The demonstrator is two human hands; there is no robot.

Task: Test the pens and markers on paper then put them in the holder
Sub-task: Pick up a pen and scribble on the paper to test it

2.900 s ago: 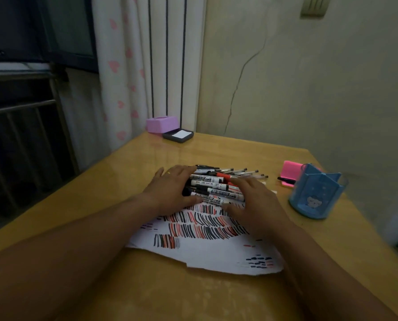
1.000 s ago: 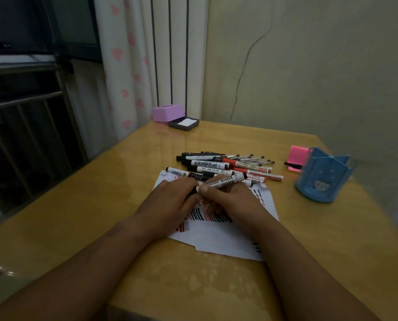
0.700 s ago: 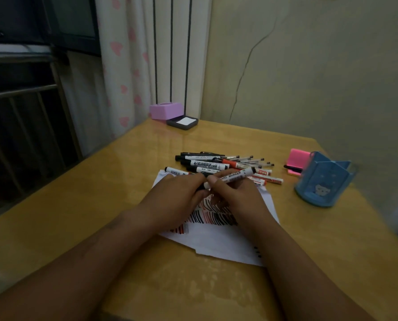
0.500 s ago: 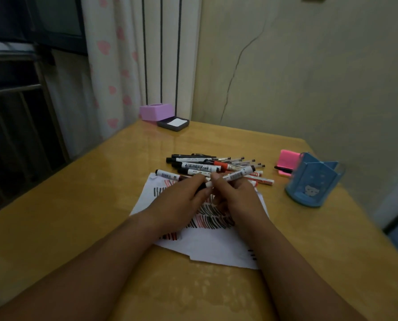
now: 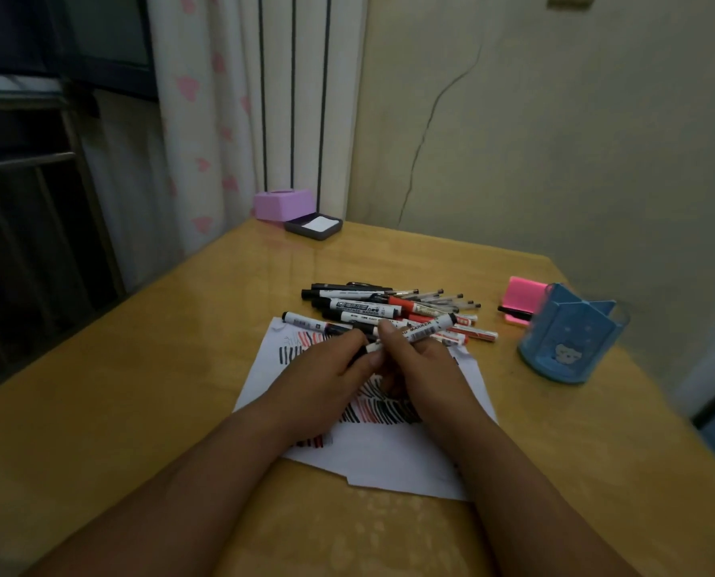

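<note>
A white whiteboard marker slants up to the right over the paper. My right hand grips its barrel. My left hand pinches its dark cap end, which is mostly hidden by my fingers. The paper is covered with black and red strokes. Behind my hands lies a pile of markers and pens, black and red. The blue pen holder stands to the right of the pile, apart from both hands.
A pink pad with a dark pen on it lies just left of the holder. At the table's far corner sit a purple box and a dark ink pad. A wall bounds the table behind.
Both hands left the pile, picked up one white marker and raised it over the paper. Since half a second ago they hold the same grip, with hardly any movement.
</note>
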